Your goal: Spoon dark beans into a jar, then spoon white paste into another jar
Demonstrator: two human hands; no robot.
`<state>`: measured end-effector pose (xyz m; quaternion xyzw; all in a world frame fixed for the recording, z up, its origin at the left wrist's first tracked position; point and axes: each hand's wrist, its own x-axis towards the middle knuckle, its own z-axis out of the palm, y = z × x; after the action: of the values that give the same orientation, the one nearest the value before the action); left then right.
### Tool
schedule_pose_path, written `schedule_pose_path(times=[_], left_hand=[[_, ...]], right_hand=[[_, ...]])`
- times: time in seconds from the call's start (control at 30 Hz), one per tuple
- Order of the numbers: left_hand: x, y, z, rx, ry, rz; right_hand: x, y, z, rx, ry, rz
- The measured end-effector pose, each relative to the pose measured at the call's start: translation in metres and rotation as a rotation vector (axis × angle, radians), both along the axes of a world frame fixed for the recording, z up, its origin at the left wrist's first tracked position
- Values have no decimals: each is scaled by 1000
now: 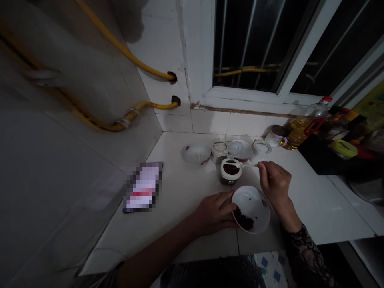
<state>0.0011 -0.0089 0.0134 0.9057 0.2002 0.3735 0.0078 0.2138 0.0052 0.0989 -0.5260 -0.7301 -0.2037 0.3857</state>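
Observation:
My left hand (pixel 217 214) grips the left rim of a white bowl (pixel 256 204), which is tilted. Dark, crumbly stuff (pixel 243 221) lies along the bowl's lower left side, with a few loose bits elsewhere inside. Pinched in my right hand (pixel 274 182) is the handle of a small white spoon (pixel 247 165). Its head is over the mouth of a white-rimmed jar (pixel 231 180), which holds dark red-brown seasoning (pixel 231 169). This jar stands just behind the bowl.
Behind the jar stand a bowl (pixel 195 156), a white jar (pixel 218 155), another bowl (pixel 247 150) and a second white jar (pixel 262 149). A mug (pixel 274 138) and oil bottle (pixel 295 134) are at right. A blurred-out flat object (pixel 144 188) lies left, near the wall.

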Motion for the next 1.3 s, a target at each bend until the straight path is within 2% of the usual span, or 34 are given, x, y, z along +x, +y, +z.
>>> schedule_pose_path(times=[0.1,0.17,0.23,0.33,0.43,0.53,0.6,0.77,0.83,0.93,1.07,1.17,1.3], left_hand=[[1,1,-1,-7,15,-5],[1,0,0,1,16,-16],[1,0,2,21,10,-22],[0,-2,5,51,7,-29],[-1,-2,5,77,13,-45],[-1,-2,2,77,21,-51],[-1,-2,1,74,14,-46],[0,-3,0,100,-7,-52],[0,-4,1,115,-2,-51],[-1,-4,2,123,14,-43],[-1,-4,2,118,38,-36],[-1,-4,2,113,33,-25],[0,-4,1,85,-14,-18]], right_hand=[[9,-23,-5,-116,195,-20],[15,-38,-12,-217,229,16],[19,-51,-22,-275,165,83],[18,-61,-32,-247,20,148],[12,-66,-35,-208,-88,198],[10,-74,-32,-254,-109,264],[16,-80,-30,-267,-66,237],[35,-93,-29,-283,-45,-15],[34,-96,-34,-333,-26,-39],[22,-102,-48,-447,118,-19],[5,-106,-60,-520,478,-115],[3,-105,-57,-572,732,-171],[14,-100,-51,-598,870,-187]])
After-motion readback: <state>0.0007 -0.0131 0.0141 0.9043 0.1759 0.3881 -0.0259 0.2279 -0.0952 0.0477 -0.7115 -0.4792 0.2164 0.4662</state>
